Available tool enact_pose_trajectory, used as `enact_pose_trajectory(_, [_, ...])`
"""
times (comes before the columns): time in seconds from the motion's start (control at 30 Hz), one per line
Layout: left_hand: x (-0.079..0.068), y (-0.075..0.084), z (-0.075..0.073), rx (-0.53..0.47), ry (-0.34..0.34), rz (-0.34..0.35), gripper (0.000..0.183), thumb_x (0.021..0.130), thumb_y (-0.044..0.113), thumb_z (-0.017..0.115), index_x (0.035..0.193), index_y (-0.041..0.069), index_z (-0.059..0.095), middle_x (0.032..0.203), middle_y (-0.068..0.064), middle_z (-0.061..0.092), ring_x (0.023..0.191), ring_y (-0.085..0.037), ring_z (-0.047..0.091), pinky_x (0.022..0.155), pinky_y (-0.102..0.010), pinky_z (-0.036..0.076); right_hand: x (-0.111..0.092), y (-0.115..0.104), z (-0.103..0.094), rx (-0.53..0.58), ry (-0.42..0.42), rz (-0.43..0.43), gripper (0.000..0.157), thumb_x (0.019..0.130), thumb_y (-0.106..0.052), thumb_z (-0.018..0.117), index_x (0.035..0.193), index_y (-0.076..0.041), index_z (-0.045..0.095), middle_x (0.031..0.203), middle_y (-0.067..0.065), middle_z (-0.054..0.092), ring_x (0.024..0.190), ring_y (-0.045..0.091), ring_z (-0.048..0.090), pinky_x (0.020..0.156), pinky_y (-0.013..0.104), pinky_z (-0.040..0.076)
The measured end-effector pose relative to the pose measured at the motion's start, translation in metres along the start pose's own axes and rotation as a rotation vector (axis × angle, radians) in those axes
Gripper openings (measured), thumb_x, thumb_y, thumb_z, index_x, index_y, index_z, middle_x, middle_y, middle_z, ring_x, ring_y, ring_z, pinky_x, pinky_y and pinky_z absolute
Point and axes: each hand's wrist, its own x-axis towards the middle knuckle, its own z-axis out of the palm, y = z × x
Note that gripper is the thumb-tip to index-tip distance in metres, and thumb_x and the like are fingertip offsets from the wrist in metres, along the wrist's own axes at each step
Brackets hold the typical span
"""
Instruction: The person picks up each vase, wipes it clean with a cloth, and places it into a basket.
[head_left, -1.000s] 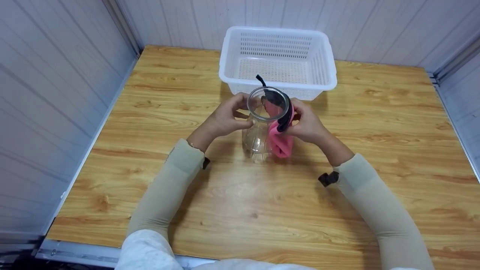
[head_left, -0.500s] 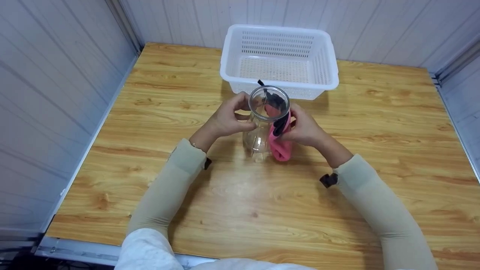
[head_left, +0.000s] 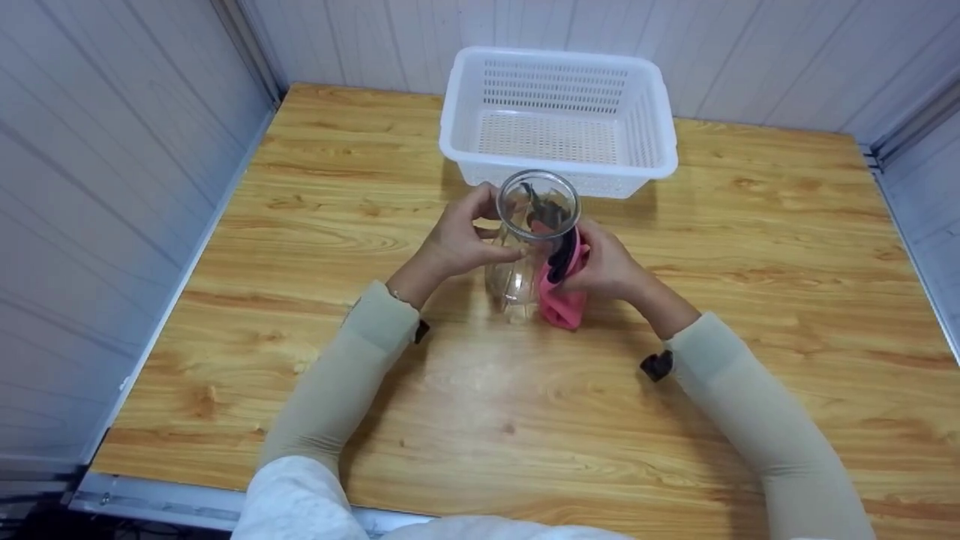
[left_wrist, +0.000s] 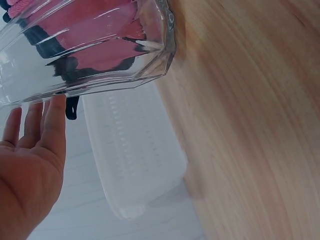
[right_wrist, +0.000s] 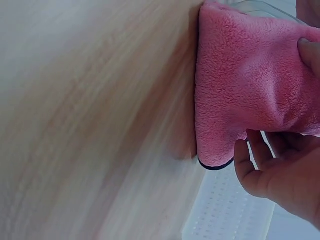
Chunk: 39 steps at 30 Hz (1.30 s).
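A clear glass vase [head_left: 514, 283] with a round rim and faceted sides stands upright on the table, mid-view in the head view. My left hand [head_left: 463, 238] holds its upper part from the left, thumb in front. On the right side, my right hand [head_left: 613, 264] grips a pink cloth [head_left: 562, 306] with dark edging against the glass. Through the vase [left_wrist: 100, 85] in the left wrist view, the cloth's pink face and a dark strap show. The right wrist view has the fluffy cloth [right_wrist: 245, 75] hanging to the tabletop, with fingers partly behind it.
Just behind the vase, a white slotted plastic basket [head_left: 637, 171] stands near the back wall. Pale panel walls [head_left: 135, 150] bound the wood-grain table [head_left: 510, 420] at the back and both sides. Small dark wrist cameras [head_left: 657, 366] sit under the sleeves.
My right hand has moved slightly down and toward me with the cloth. The dark strap that stuck up above the vase's rim has sunk lower. My left thumb has shifted right along the glass.
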Motion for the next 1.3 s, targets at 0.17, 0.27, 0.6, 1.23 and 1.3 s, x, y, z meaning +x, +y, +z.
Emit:
enact_pose_trajectory(0.17, [-0.002,0.003,0.001,-0.035,0.022,-0.021,0.057,0.064,0.005,0.087,0.114,0.004,0.059,0.110,-0.012,0.062,0.103,-0.020,0.060,0.088,-0.032,0.058,0.001,-0.001,-0.001,0.001,-0.003,0.020,0.069,0.059,-0.009,0.088,0.120,-0.007,0.056,0.109,0.009,0.056,0.099,0.022,0.056,0.083,0.032,0.052])
enact_pose_trajectory(0.27, [-0.004,0.004,0.001,-0.043,0.040,-0.029,0.058,0.063,0.005,0.087,0.114,0.003,0.061,0.111,-0.011,0.058,0.103,-0.020,0.059,0.089,-0.033,0.058,0.001,-0.002,-0.002,0.015,-0.002,0.038,0.068,0.059,-0.008,0.088,0.120,-0.007,0.057,0.108,0.008,0.057,0.096,0.021,0.057,0.081,0.029,0.052])
enact_pose_trajectory(0.6, [-0.004,0.000,-0.004,-0.031,0.035,0.001,0.055,0.063,0.002,0.084,0.115,0.001,0.064,0.113,-0.018,0.063,0.100,-0.021,0.065,0.090,-0.033,0.058,-0.003,-0.019,-0.006,0.078,0.086,0.045,0.048,0.061,-0.005,0.087,0.101,-0.002,0.061,0.085,-0.009,0.060,0.085,0.016,0.056,0.079,0.032,0.049])
enact_pose_trajectory(1.23, [0.001,0.002,-0.006,-0.023,-0.008,-0.058,0.056,0.065,0.001,0.084,0.117,0.006,0.065,0.107,-0.009,0.067,0.099,-0.018,0.063,0.090,-0.029,0.057,-0.007,-0.065,-0.023,0.320,0.190,-0.074,0.032,0.066,0.009,0.078,0.092,0.014,0.060,0.072,-0.012,0.059,0.073,0.005,0.054,0.069,0.019,0.046])
enact_pose_trajectory(1.3, [0.001,0.002,-0.006,-0.023,-0.006,-0.061,0.057,0.064,0.001,0.085,0.118,0.006,0.065,0.107,-0.009,0.067,0.099,-0.019,0.062,0.090,-0.030,0.057,-0.007,-0.066,-0.024,0.295,0.187,-0.067,0.028,0.066,0.009,0.078,0.089,0.010,0.062,0.072,-0.012,0.059,0.073,0.005,0.054,0.069,0.018,0.047])
